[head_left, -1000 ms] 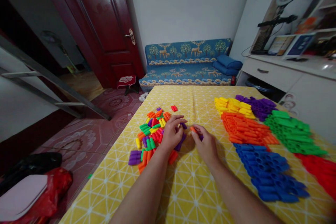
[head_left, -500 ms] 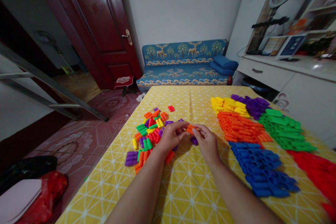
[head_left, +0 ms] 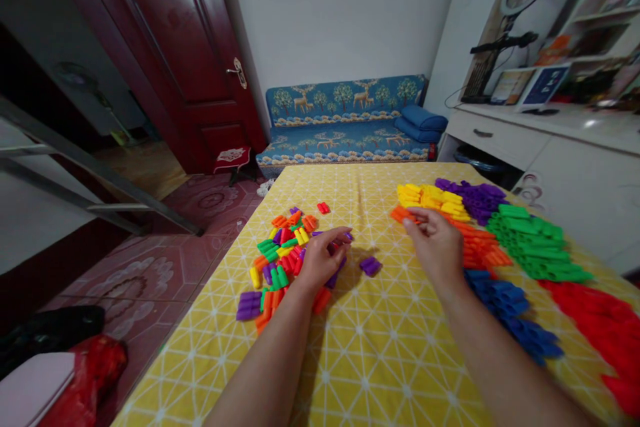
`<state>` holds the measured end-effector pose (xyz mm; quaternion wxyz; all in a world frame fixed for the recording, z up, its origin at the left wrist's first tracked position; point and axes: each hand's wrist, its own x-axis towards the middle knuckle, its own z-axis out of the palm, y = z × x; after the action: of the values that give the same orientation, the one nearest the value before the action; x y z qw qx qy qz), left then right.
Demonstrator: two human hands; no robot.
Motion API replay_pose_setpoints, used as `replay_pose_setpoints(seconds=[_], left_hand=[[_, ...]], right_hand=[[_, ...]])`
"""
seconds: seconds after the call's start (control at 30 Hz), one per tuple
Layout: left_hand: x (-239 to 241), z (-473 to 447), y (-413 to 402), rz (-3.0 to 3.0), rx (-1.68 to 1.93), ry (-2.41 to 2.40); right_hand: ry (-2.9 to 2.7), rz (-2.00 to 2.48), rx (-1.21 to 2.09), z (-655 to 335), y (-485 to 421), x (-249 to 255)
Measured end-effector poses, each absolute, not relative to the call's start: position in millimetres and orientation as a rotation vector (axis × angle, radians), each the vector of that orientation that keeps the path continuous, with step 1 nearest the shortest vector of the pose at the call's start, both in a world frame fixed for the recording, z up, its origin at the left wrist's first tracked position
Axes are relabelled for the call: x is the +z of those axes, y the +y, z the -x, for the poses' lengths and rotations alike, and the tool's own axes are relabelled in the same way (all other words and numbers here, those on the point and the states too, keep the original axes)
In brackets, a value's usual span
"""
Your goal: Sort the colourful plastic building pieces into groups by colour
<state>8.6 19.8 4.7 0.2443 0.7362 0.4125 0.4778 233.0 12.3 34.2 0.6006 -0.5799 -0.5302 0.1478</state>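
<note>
My right hand (head_left: 436,245) pinches an orange plastic tube piece (head_left: 401,214) and holds it at the near edge of the sorted orange group (head_left: 480,247). My left hand (head_left: 321,255) rests on the right edge of a mixed pile of coloured pieces (head_left: 283,255), its fingers curled around pieces I cannot make out clearly. A loose purple piece (head_left: 371,265) lies on the yellow tablecloth (head_left: 370,360) between my hands.
Sorted groups lie at the right: yellow (head_left: 425,197), purple (head_left: 475,197), green (head_left: 535,243), blue (head_left: 515,320), red (head_left: 600,313). A lone red piece (head_left: 323,207) lies beyond the pile. A blue sofa (head_left: 345,123) and dark red door (head_left: 175,53) stand behind; a white cabinet (head_left: 560,153) is at the right.
My right hand has moved right, away from my left hand, carrying the orange piece to the sorted orange group. The purple piece now lies alone on the cloth. My left hand stays at the pile.
</note>
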Motion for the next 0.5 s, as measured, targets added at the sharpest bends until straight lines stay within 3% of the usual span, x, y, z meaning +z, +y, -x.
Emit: replay_pose_setpoints(seconds=[0.27, 0.4, 0.5], left_hand=[[1, -8, 24, -2.041, 1.291, 1.130], [2, -8, 23, -2.039, 1.310, 1.132], [2, -8, 23, -2.046, 1.321, 1.136]], right_hand=[[-1.289, 1.823, 0.067, -350, 62, 45], [-1.397, 1.891, 0.162, -367, 67, 41], [-1.491, 1.920, -0.011, -360, 61, 45]])
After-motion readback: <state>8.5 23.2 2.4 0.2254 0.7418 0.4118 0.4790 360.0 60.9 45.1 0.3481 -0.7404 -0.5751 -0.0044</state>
